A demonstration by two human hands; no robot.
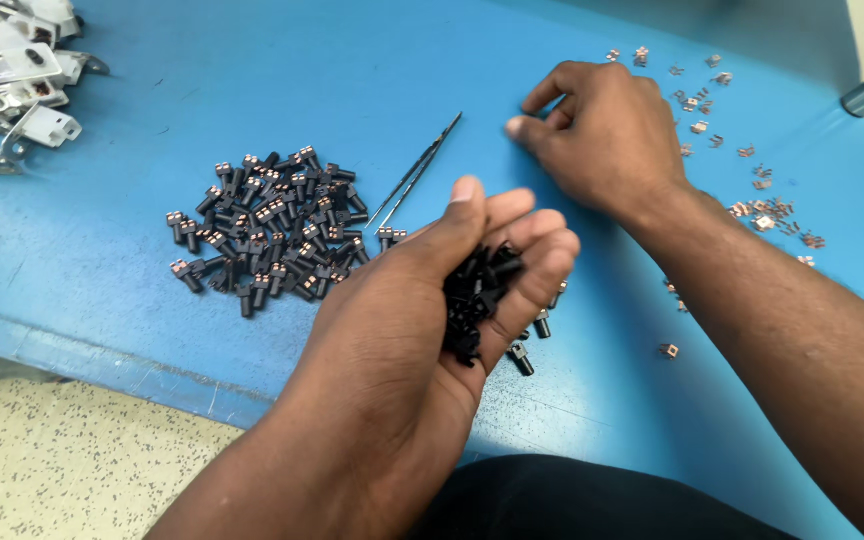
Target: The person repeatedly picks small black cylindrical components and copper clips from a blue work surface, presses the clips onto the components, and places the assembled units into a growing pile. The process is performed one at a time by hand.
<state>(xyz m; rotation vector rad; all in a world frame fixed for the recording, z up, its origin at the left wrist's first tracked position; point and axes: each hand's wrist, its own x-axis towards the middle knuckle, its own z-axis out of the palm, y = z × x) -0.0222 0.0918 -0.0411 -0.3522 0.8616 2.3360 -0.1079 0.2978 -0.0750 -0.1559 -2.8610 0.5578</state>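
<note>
- The left hand [422, 310] sat at the centre of the frame, palm turned up and cupped, its fingers [542, 250] curled narrowly around a heap of small black parts [474, 300].
- The right hand [602, 135] lay in the upper middle of the frame, knuckles up, resting on the blue tabletop [252, 60]. Its thumb and forefinger were pinched close together at the tip; whether anything was between them could not be told.
- The held black parts lay below and slightly left of the right hand's pinched fingertips, near but not touching, so the right hand was the free one nearest to them.
- A few loose black parts [532, 340] lay on the tabletop just below the cupped hand's fingers.
- A pile of black parts with copper-coloured ends [267, 230] lay left of centre, well apart from the right hand.
- Thin dark tweezers [414, 170] lay between that pile and the right hand, their long axis running from lower left to upper right.
- Small copper-coloured clips [752, 190] were scattered across the upper right, just beyond the right hand.
- White and metal pieces [12, 80] were heaped in the upper left corner.
</note>
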